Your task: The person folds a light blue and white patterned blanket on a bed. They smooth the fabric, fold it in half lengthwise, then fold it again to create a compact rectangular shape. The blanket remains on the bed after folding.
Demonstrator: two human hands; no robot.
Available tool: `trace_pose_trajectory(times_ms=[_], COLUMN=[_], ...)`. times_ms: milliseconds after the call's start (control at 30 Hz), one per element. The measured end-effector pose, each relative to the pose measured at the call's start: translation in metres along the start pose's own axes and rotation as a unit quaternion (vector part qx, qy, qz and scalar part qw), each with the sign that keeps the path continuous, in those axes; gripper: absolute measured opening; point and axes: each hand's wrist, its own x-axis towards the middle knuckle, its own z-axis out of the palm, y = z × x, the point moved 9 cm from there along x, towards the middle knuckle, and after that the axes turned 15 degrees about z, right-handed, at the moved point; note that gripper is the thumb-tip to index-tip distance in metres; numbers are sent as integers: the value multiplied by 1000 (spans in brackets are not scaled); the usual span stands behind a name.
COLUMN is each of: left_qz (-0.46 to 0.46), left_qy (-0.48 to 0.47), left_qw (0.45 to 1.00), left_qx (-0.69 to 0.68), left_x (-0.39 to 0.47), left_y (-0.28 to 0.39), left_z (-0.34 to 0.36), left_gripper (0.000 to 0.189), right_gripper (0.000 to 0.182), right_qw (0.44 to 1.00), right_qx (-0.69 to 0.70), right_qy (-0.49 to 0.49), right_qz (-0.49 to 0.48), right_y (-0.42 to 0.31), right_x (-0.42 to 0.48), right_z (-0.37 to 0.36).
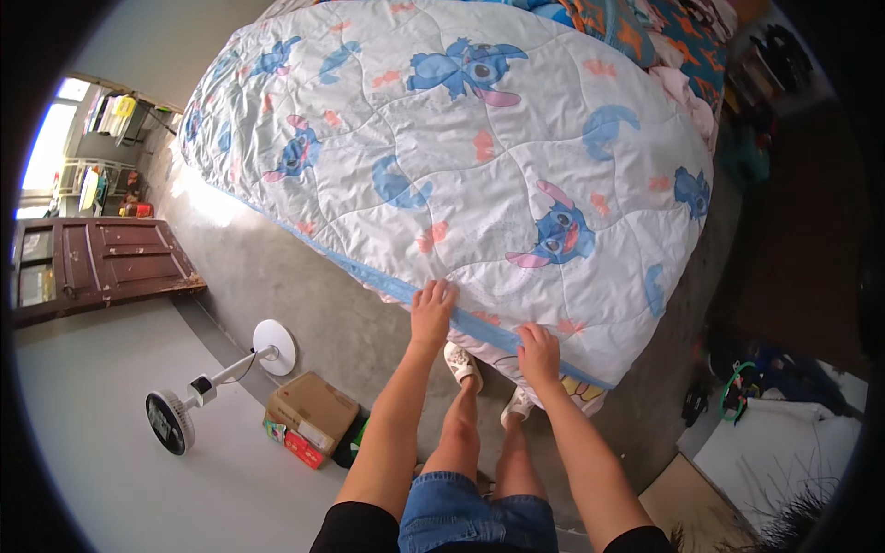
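Observation:
A white quilt (470, 186) with blue cartoon figures and orange shapes lies spread over a bed, slightly wrinkled at its left side. Its blue border (484, 330) runs along the near edge. My left hand (434, 310) rests on that border with the fingers over it, and my right hand (538, 348) is on the border farther right, fingers bent over the edge. Whether either hand pinches the cloth cannot be told, as the thumbs are hidden. Under the border, pink patterned bedding (584, 392) shows at the near right corner.
Patterned blankets (684, 52) are heaped at the bed's far right. A white standing fan (200, 390) and a cardboard box (314, 408) stand at the lower left, near a brown wooden door (110, 259). White clogs (462, 363) are on my feet, beside the bed.

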Motion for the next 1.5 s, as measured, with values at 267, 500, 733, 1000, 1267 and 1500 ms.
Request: trace_pose_trajectory(times_ms=[267,500,733,1000,1267,1500], left_qz=[147,102,12,-228,-236,-180], left_qy=[-146,-142,-260,-154,-184,-141], left_qw=[961,964,935,950,938,957], left_qx=[-184,-202,-241,-144,-173,-176], left_x=[0,-27,-19,55,36,39], left_y=[-19,-18,-15,-45,-50,-48], left_z=[14,22,52,34,41,28], left_gripper=[13,13,23,95,98,71], right_gripper=[15,13,13,15,72,71], right_qw=[999,996,987,926,989,993], right_qx=[32,11,-71,-120,-3,-119], right_qy=[20,-62,-134,-352,145,-27], right_qz=[3,-62,-60,-69,1,-9], right_y=[13,-5,13,10,12,-130], right_x=[14,-3,9,44,275,292], right_z=[-1,0,32,52,-76,74])
